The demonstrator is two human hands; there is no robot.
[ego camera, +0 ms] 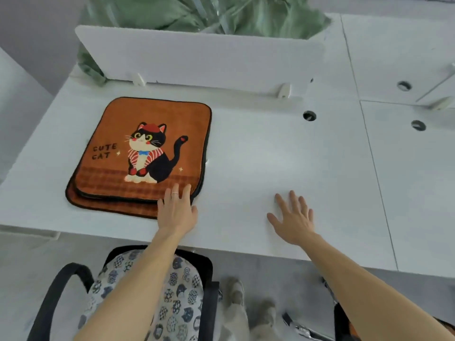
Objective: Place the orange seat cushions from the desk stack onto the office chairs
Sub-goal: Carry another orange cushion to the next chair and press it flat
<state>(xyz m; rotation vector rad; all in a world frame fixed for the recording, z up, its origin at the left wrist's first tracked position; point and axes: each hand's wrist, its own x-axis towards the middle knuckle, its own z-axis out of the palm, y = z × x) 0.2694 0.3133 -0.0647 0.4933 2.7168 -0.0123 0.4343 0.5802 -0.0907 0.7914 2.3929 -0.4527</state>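
Where a white divider backs the desk, orange cushions lie stacked.

The cushion stack lies left on the desk, before the divider, a chair in front.

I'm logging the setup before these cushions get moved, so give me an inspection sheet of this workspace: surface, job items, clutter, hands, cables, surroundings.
Surface: white desk, made of joined panels.
Job's things: orange cushion stack, cat print on top; at least two cushions, the lower one offset toward the near left.
Clutter: nothing seen.
Hands: left hand, fingers straight, rests on the stack's near right corner; right hand is spread over the desk and holds nothing.
Cables: nothing seen; cable holes in the desk.
Surroundings: white divider at the back, green fabric behind it; office chair below, carrying a patterned cushion.
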